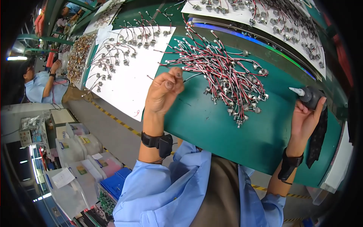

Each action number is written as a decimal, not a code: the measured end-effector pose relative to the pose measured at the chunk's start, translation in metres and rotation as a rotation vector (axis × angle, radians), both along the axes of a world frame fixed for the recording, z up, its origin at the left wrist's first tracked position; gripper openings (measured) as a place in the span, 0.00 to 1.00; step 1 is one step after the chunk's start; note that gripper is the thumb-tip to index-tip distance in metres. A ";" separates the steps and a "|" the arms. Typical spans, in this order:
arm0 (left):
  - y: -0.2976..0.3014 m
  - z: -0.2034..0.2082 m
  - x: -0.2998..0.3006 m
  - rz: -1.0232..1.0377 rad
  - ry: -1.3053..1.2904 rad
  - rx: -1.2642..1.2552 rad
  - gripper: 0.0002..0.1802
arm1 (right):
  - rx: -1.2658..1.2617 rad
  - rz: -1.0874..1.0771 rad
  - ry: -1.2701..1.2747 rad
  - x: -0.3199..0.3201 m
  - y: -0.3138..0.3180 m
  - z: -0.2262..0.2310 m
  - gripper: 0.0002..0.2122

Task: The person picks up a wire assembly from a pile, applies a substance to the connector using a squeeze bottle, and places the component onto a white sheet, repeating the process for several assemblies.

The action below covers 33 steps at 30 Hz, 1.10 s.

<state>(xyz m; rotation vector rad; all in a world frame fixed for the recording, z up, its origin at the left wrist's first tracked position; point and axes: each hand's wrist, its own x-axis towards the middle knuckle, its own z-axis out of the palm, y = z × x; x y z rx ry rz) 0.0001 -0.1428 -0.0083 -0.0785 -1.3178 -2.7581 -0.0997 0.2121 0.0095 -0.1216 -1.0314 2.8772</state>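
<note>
My left hand (165, 90) is raised beside the pile, its thumb and fingers pinched round a thin wire lead; a dark wire shows on its right and a short end on its left. What sits at the wire's end is hidden by my fingers. My right hand (305, 119) grips a dark squeeze bottle (312, 97) with a pale pointed nozzle, which points left. Between my hands is a heap of wired potentiometers (230, 75), with red, black and white leads and small metal bodies. It lies on the green work mat (196, 121).
A white sheet (124, 87) at left carries rows of wired potentiometers. Another white board (242, 17) with more stands on a raised ledge behind. Black cloth (318, 140) hangs beside my right hand. Plastic bins (75, 151) stand lower left; a person (43, 83) sits far left.
</note>
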 end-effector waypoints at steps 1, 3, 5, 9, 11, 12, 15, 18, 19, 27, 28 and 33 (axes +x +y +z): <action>0.004 -0.002 0.000 0.003 -0.005 0.001 0.06 | 0.001 0.003 -0.005 0.000 0.000 0.000 0.12; 0.010 -0.003 -0.001 -0.077 0.049 0.112 0.07 | 0.003 -0.007 -0.014 0.000 -0.001 0.002 0.12; 0.015 -0.003 0.000 -0.117 0.073 0.168 0.07 | 0.004 -0.013 -0.021 0.000 -0.001 0.002 0.12; 0.021 -0.004 0.002 -0.131 0.063 0.187 0.08 | 0.004 -0.006 -0.012 0.001 -0.001 0.002 0.12; 0.022 -0.004 0.002 -0.132 0.062 0.171 0.09 | -0.009 0.006 -0.007 0.001 0.000 0.002 0.12; 0.022 -0.004 0.003 -0.133 0.062 0.163 0.09 | -0.016 0.012 -0.004 0.001 0.000 0.002 0.12; 0.025 0.000 0.005 -0.111 0.012 0.123 0.07 | -0.020 0.012 -0.011 0.003 -0.001 0.004 0.12; 0.037 0.009 0.006 -0.041 -0.071 -0.024 0.05 | -0.024 0.008 -0.017 0.004 -0.001 0.004 0.12; 0.042 0.013 0.008 0.031 -0.127 -0.157 0.05 | -0.032 0.017 -0.020 0.003 -0.002 0.003 0.12; 0.071 0.008 0.023 0.370 -0.125 -1.173 0.07 | -0.031 0.015 -0.018 0.002 -0.002 0.006 0.11; 0.076 0.009 0.023 0.407 -0.138 -1.198 0.08 | -0.036 0.014 -0.016 0.002 -0.002 0.006 0.11; 0.096 0.026 0.009 0.487 -0.301 -1.466 0.10 | -0.041 0.024 -0.018 0.002 -0.002 0.002 0.10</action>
